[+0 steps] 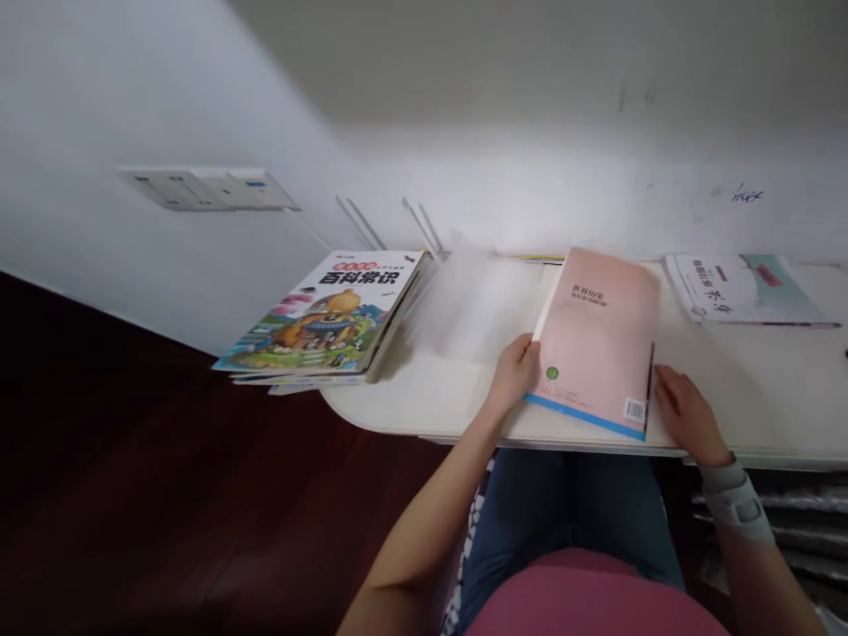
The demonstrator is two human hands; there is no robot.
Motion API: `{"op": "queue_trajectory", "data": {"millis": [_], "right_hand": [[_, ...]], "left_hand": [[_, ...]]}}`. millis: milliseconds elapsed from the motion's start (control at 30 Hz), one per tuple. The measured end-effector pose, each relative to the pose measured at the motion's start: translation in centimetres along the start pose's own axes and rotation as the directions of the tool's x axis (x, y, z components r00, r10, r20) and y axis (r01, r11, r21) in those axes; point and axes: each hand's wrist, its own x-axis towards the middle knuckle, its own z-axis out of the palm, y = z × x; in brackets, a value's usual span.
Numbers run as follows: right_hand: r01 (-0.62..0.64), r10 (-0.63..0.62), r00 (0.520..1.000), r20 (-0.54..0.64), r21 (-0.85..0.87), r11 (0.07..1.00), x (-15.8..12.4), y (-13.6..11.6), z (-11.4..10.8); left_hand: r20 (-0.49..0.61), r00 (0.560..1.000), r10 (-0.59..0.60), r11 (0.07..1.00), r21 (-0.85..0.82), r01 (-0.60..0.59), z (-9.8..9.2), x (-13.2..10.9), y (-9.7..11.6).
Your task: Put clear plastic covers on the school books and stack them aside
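Note:
A pink book [600, 331] with a blue strip along its near edge and a barcode lies back cover up on the white desk [430, 397], right in front of me. My left hand [513, 375] grips its near left corner, thumb on the cover and fingers curled under. My right hand [685, 411] rests at the book's right edge beside the barcode, with its fingers bent against the spine. A grey band wraps my right wrist.
A stack of colourful children's books [324, 322] lies at the desk's left end, overhanging the edge. A white and teal booklet [745, 290] lies at the back right. Wire bookends [390, 225] stand against the wall. A socket panel [212, 188] is on the left wall.

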Motion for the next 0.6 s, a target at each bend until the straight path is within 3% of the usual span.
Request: {"op": "queue_trajectory", "data": {"millis": [100,267,367,600], "right_hand": [[-0.018,0.018,1.000,-0.006,0.028,0.999,0.0,0.2,0.0],[-0.013,0.013,1.000,0.007,0.034,0.999,0.1,0.2,-0.2],[-0.012,0.012,1.000,0.010,0.035,0.999,0.0,0.3,-0.3],[0.014,-0.014,1.000,-0.007,0.043,0.999,0.0,0.0,-0.5]], "left_hand": [[0.038,0.997,-0.060,0.979,0.197,0.052,0.8,-0.4,-1.5],[0.076,0.997,0.025,0.838,0.541,-0.062,0.4,-0.8,-2.7],[0.066,0.998,-0.022,0.758,0.651,-0.026,-0.9,-0.6,-3.6],[-0.116,0.991,-0.066,0.662,0.738,0.131,-5.6,-1.1,-6.0]]}}
